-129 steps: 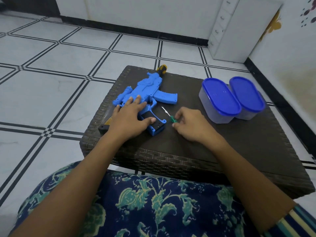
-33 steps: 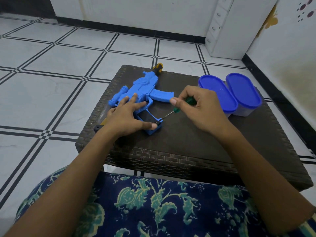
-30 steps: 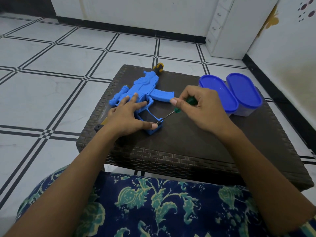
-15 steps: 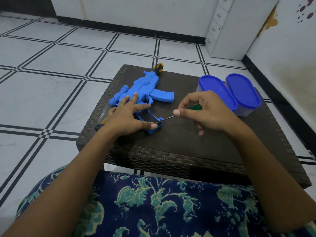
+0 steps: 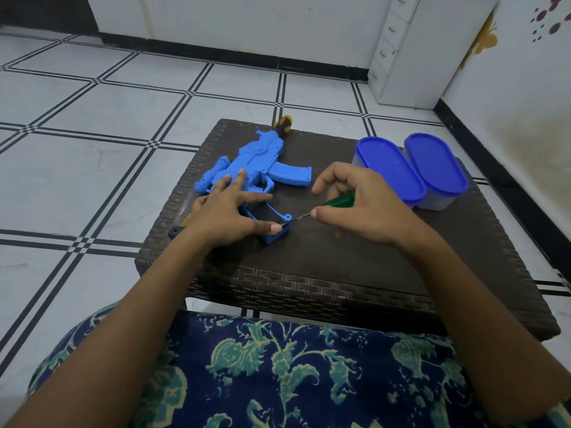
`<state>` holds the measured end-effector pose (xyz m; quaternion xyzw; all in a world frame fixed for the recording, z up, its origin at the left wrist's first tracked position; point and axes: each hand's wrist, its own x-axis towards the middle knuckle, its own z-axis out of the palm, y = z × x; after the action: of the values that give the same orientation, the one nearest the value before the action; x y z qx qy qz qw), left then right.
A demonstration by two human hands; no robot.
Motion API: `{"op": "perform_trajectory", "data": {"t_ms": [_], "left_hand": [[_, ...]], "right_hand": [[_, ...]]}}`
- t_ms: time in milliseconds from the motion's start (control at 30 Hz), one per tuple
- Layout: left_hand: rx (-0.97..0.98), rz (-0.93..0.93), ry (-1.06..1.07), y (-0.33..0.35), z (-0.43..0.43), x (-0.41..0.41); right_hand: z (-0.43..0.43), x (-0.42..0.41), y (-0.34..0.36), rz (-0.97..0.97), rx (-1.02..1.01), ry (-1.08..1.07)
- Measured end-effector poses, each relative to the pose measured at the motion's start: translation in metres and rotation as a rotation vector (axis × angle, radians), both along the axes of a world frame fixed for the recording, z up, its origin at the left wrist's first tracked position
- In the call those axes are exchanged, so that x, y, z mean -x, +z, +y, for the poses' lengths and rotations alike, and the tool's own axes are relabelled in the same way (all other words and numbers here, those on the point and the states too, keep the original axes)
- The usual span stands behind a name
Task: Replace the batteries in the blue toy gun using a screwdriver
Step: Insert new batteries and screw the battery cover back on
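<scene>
The blue toy gun lies flat on the dark woven table, its orange-black muzzle at the far edge and its stock toward me. My left hand rests on the gun with fingers spread and the thumb against the stock's near end. My right hand grips a small screwdriver by its green handle. The thin metal shaft points left and its tip sits at the stock's near corner, beside my left thumb. What lies under my left palm is hidden.
Two clear tubs with blue lids stand side by side at the table's far right. A small dark and yellow object pokes out at the table's left edge, behind my left wrist. A white drawer unit stands against the wall.
My right hand picked the screwdriver up from the table and brought its tip to the gun's stock. Over the last second it lowered the handle a little. My left hand stayed on the gun.
</scene>
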<state>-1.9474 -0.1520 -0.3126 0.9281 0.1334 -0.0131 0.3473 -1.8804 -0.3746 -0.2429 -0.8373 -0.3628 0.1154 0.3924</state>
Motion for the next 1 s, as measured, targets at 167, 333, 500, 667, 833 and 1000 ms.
{"op": "perform_trajectory", "data": {"t_ms": [167,333,500,667,833,1000], "left_hand": [[0.004,0.003,0.003,0.0,0.0,0.0],[-0.007,0.004,0.005,0.0,0.0,0.0],[0.0,-0.001,0.006,0.0,-0.001,0.0],[0.016,-0.009,0.007,-0.001,0.001,-0.001],[0.011,-0.02,0.005,-0.004,0.002,-0.001],[-0.011,-0.021,-0.01,-0.005,0.003,-0.002]], "right_hand": [[-0.001,0.001,0.004,0.067,-0.081,0.025],[0.007,0.006,0.0,0.114,-0.234,0.018],[0.008,0.007,0.0,0.221,-0.267,0.068],[0.006,0.005,0.001,0.272,-0.333,0.015],[0.023,0.011,-0.008,0.204,-0.448,-0.065],[0.026,0.011,-0.01,0.268,-0.481,0.033]]}}
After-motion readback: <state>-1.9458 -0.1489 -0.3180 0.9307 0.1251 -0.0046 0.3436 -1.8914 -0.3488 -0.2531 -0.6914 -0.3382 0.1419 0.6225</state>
